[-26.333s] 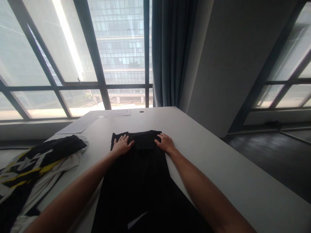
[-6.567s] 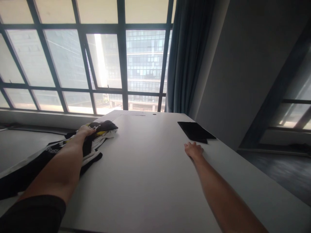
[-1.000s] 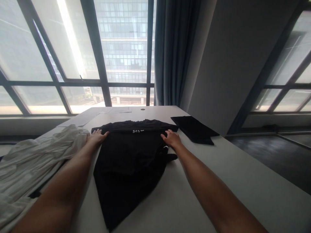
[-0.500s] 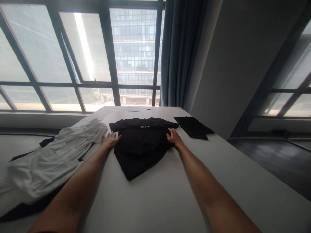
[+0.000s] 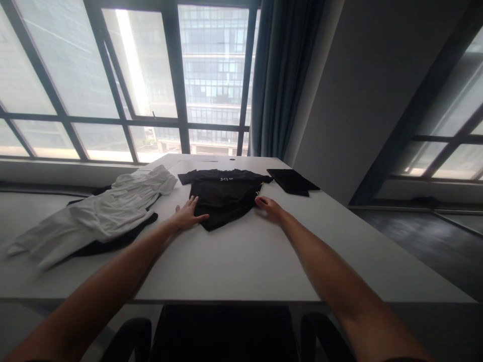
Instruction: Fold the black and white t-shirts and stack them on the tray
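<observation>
- Now that both hands have come down from just below the sleeves, we find them at the lower part of the black shirt (image 5: 222,193), which lies spread on the bench (image 5: 234,261), small pale print near the collar.
- For the work in hand, we'd judge, that puts the attention on body and hem; shoulders and sleeves lie free of us.
- And look at our left hand (image 5: 186,213)! Fingers fanned wide, it sits at the shirt's lower left edge, fingertips and thumb reaching onto the cloth.
- Across we go to our right hand (image 5: 269,207), fingers curled in close at the right edge; whether they pinch the fabric, we can't tell.
- That bottom edge still runs aslant, down to one point on the left, so we'd call it not yet square.
- Off to the right, folded black cloth (image 5: 290,181) lies flat, just beside the sleeve tip; touching or not, we can't say.
- Over on the left, a rumpled white garment (image 5: 109,201) lies atop dark cloth (image 5: 121,241), well clear of our fingers.
- Fresh into view below: the bench's near edge and a dark chair (image 5: 226,332).
</observation>
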